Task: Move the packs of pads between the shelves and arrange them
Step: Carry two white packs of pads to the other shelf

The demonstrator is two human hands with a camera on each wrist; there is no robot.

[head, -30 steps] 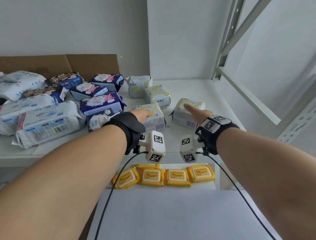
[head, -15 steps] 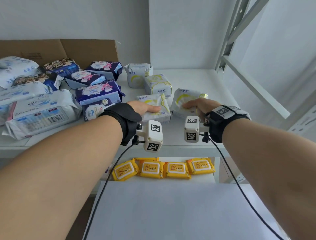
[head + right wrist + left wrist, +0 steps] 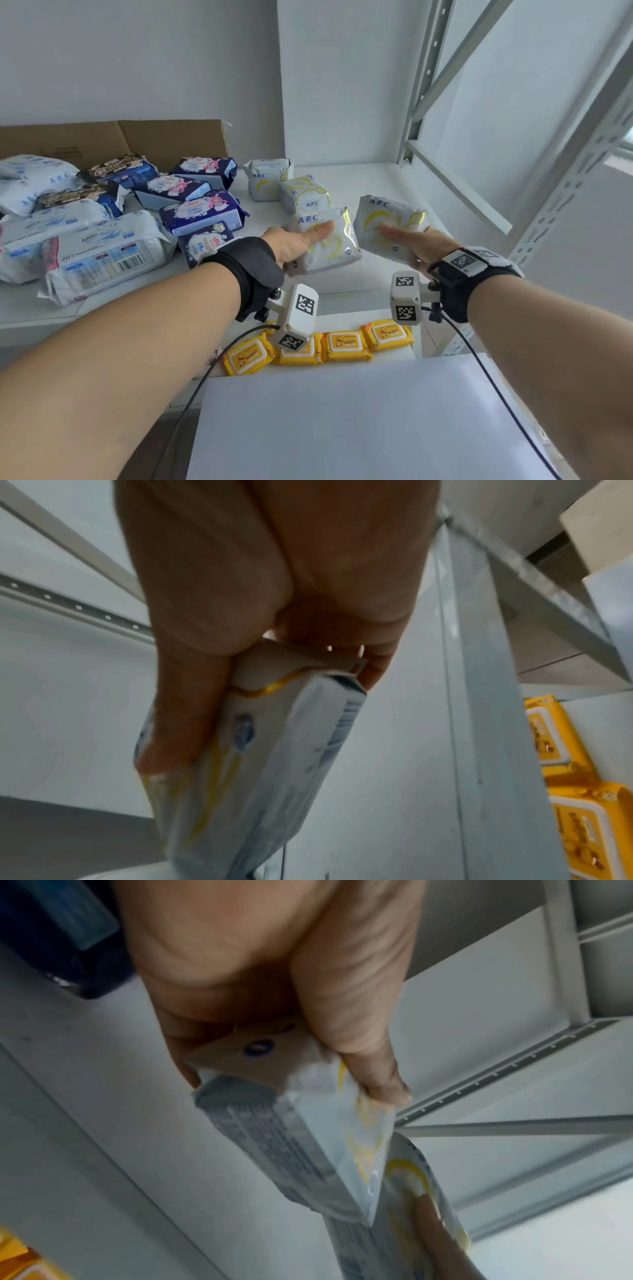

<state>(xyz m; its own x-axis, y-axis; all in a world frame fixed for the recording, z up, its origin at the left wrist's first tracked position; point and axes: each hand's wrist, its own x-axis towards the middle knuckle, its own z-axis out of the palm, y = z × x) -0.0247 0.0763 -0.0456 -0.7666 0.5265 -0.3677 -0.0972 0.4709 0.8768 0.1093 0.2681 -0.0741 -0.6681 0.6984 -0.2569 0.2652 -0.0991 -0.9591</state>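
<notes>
Four white ABC packs point(image 3: 268, 180), four yellow wipes packs point(image 3: 346, 344)

2 white soft plastic pad packs w/ yellow swirl & blue "ABC": one point(image 3: 329, 243) tilted in left hand point(image 3: 291, 245), other point(image 3: 390, 222) tilted in right hand point(image 3: 423, 246), both above white shelf point(image 3: 349, 284), edges nearly touching.

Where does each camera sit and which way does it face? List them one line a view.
Head: on the head, facing forward and down at the shelf; both forearms, left hand and right hand show.
Left wrist: under the left wrist, along the hand to its white pack.
Right wrist: under the right wrist, along the hand to the other white pack.
Shared: the head and right wrist views both show the yellow wipes.
</notes>
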